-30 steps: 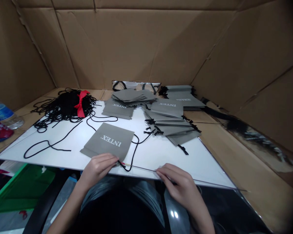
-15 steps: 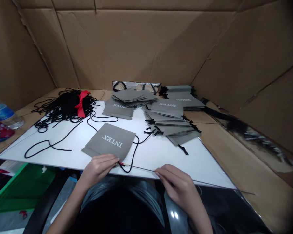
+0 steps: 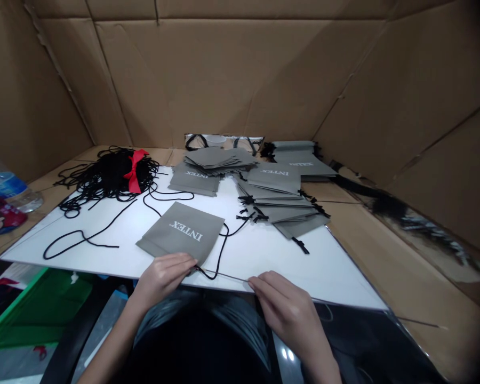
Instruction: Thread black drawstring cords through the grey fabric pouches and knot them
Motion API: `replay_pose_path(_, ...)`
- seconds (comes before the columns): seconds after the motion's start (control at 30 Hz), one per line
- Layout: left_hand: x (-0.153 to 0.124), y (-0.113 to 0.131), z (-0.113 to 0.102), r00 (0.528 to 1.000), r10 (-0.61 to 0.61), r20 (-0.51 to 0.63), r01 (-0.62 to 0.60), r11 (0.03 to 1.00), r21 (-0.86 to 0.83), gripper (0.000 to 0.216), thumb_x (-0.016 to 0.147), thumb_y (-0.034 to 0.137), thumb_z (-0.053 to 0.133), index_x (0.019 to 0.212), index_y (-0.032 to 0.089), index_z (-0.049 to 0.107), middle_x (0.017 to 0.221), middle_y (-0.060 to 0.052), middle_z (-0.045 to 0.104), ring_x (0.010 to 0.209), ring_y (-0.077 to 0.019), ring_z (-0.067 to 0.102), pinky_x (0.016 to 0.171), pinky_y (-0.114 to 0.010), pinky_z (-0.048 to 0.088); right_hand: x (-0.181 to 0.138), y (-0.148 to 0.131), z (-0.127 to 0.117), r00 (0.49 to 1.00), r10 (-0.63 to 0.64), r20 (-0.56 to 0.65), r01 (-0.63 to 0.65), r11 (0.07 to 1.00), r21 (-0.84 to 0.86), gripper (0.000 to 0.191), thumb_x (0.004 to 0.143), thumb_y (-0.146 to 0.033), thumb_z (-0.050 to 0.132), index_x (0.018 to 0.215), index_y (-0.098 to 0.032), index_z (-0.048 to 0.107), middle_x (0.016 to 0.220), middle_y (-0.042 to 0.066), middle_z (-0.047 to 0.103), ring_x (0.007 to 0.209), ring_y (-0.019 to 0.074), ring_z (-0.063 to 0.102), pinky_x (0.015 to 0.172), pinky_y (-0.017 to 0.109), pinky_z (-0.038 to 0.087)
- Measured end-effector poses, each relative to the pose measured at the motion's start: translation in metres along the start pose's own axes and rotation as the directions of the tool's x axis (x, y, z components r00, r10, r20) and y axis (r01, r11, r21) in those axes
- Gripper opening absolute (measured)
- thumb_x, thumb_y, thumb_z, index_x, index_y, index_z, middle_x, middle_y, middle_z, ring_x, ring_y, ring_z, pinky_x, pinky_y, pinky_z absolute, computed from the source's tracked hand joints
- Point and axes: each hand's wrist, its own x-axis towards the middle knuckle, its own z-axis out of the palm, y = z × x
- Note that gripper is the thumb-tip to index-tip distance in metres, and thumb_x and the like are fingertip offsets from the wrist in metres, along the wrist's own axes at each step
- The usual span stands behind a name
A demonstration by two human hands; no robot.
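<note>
A grey pouch printed INTEX point(image 3: 182, 229) lies flat on the white board point(image 3: 260, 250). My left hand point(image 3: 166, 274) pinches its near right corner with closed fingers. From that corner a black cord point(image 3: 223, 248) loops out to the right. My right hand point(image 3: 284, 301) is closed on a thin dark rod point(image 3: 230, 276), which runs left toward the pouch corner. Beyond the right hand, the rod's other end sticks out over the cardboard. Its left tip is hidden at the pouch and the left fingers.
Black cords with a red ribbon point(image 3: 134, 172) lie in a heap back left. A loose cord point(image 3: 80, 237) curls nearer. Several grey pouches point(image 3: 292, 210) are piled back right. A bottle point(image 3: 12, 186) and a red can point(image 3: 2, 214) stand far left. Cardboard walls point(image 3: 240, 74) surround the board.
My right hand has moved slightly left with the rod. The rod's red and yellowish part, visible beside the left fingers before, is now out of sight at the pouch corner.
</note>
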Motion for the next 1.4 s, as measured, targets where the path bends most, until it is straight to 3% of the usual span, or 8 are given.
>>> replay_pose_path(0.27, 0.0, 0.001, 0.004, 0.997, -0.077, -0.03, 0.078, 0.996, 0.047, 0.025, 0.088, 0.013, 0.056, 0.111, 0.016, 0.065, 0.095, -0.009, 0.074, 0.088, -0.0191, 0.07, 0.08, -0.031, 0.058, -0.013, 0.018, -0.023, 0.952, 0.243, 0.184, -0.249, 0.969, 0.009, 0.017, 0.093, -0.025, 0.049, 0.082, -0.021, 0.061, 0.075, 0.001, 0.064, 0.068, 0.0134, 0.061, 0.06, 0.023, 0.044)
replay_pose_path(0.67, 0.004, 0.002, 0.0, 1.0, 0.017, -0.021, -0.016, 0.999, 0.049, 0.021, 0.089, 0.011, 0.052, 0.105, 0.015, 0.065, 0.088, -0.009, 0.074, 0.083, -0.019, 0.071, 0.075, -0.03, 0.059, -0.009, 0.007, -0.021, 0.992, 0.117, 0.057, -0.116, 0.993, -0.013, 0.021, 0.093, -0.02, 0.047, 0.075, -0.019, 0.059, 0.064, 0.001, 0.056, 0.059, 0.0125, 0.052, 0.056, 0.024, 0.037)
replay_pose_path(0.87, 0.001, 0.001, 0.002, 1.0, 0.001, -0.019, 0.0, 0.998, 0.069, 0.022, 0.089, 0.012, 0.052, 0.108, 0.016, 0.065, 0.091, -0.009, 0.074, 0.088, -0.02, 0.071, 0.08, -0.031, 0.058, -0.004, -0.007, -0.012, 0.993, 0.11, 0.048, -0.107, 0.993, -0.053, 0.024, 0.094, -0.019, 0.044, 0.074, -0.018, 0.056, 0.062, 0.0, 0.053, 0.057, 0.0121, 0.05, 0.055, 0.024, 0.036)
replay_pose_path(1.0, 0.001, 0.001, 0.002, 1.0, -0.014, -0.013, 0.015, 0.998, 0.057, 0.021, 0.089, 0.011, 0.053, 0.106, 0.015, 0.064, 0.091, -0.009, 0.074, 0.089, -0.0201, 0.07, 0.081, -0.032, 0.058, -0.003, -0.007, -0.013, 0.985, 0.153, 0.078, -0.153, 0.988, -0.007, 0.023, 0.094, -0.021, 0.045, 0.073, -0.02, 0.055, 0.064, 0.0, 0.053, 0.057, 0.0124, 0.052, 0.055, 0.024, 0.039)
replay_pose_path(1.2, 0.003, 0.004, -0.001, 0.994, -0.103, 0.037, 0.099, 0.991, 0.085, 0.018, 0.089, 0.015, 0.055, 0.103, 0.014, 0.065, 0.092, -0.009, 0.072, 0.088, -0.0199, 0.068, 0.079, -0.032, 0.056, -0.008, 0.002, -0.025, 0.953, 0.199, 0.229, -0.232, 0.964, 0.126, 0.019, 0.094, -0.021, 0.044, 0.081, -0.022, 0.057, 0.071, 0.0, 0.059, 0.064, 0.0119, 0.059, 0.058, 0.021, 0.045)
replay_pose_path(1.3, 0.005, 0.005, -0.005, 0.99, -0.116, 0.076, 0.113, 0.993, 0.047, 0.018, 0.09, 0.015, 0.054, 0.103, 0.015, 0.065, 0.091, -0.008, 0.072, 0.087, -0.0192, 0.067, 0.077, -0.03, 0.055, -0.009, 0.004, -0.027, 0.968, 0.178, 0.175, -0.199, 0.974, 0.111, 0.016, 0.094, -0.019, 0.045, 0.083, -0.021, 0.057, 0.07, 0.0, 0.059, 0.062, 0.0116, 0.057, 0.057, 0.022, 0.043)
replay_pose_path(1.4, 0.009, 0.006, -0.011, 0.979, -0.162, 0.121, 0.171, 0.983, -0.07, 0.015, 0.09, 0.016, 0.053, 0.097, 0.015, 0.067, 0.082, -0.006, 0.071, 0.076, -0.0164, 0.065, 0.068, -0.026, 0.052, -0.007, 0.0, -0.026, 0.991, 0.126, 0.037, -0.127, 0.992, 0.022, 0.012, 0.092, -0.017, 0.049, 0.083, -0.02, 0.057, 0.07, 0.001, 0.059, 0.063, 0.0124, 0.054, 0.058, 0.025, 0.039)
